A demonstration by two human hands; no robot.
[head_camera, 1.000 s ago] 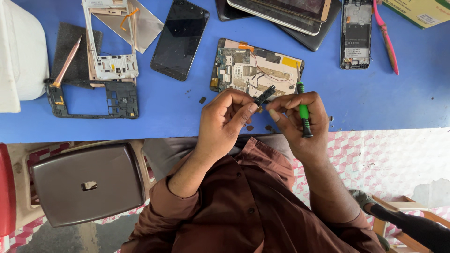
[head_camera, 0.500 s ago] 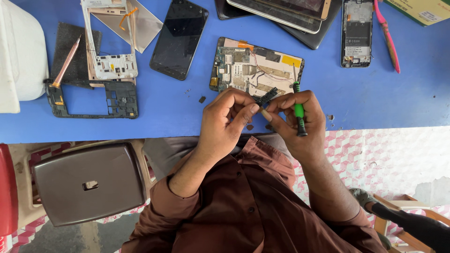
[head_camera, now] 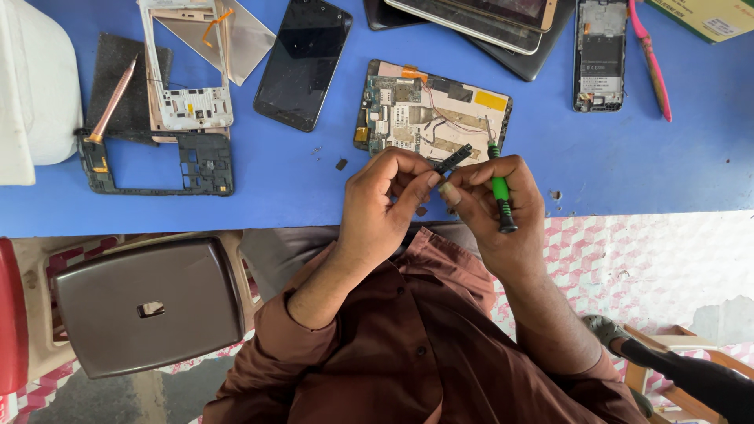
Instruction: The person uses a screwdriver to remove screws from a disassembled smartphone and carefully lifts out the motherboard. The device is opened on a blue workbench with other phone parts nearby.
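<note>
1. Compared with the earlier frames, the green-handled screwdriver (head_camera: 499, 191) stands more upright, its tip nearer the opened tablet (head_camera: 432, 118).
2. Left hand (head_camera: 382, 206): fingertips pinch a small black part (head_camera: 454, 159) over the blue table's (head_camera: 644, 169) near edge.
3. Right hand (head_camera: 496, 210): fingers closed round the screwdriver, thumb meeting the part.
4. Risk, as judged: the part is gripped only at its tips; a slip could drop it off the edge, beside the brown stool (head_camera: 149, 308).
5. Periphery: dark phone (head_camera: 302, 63), loose frames (head_camera: 184, 102).
</note>
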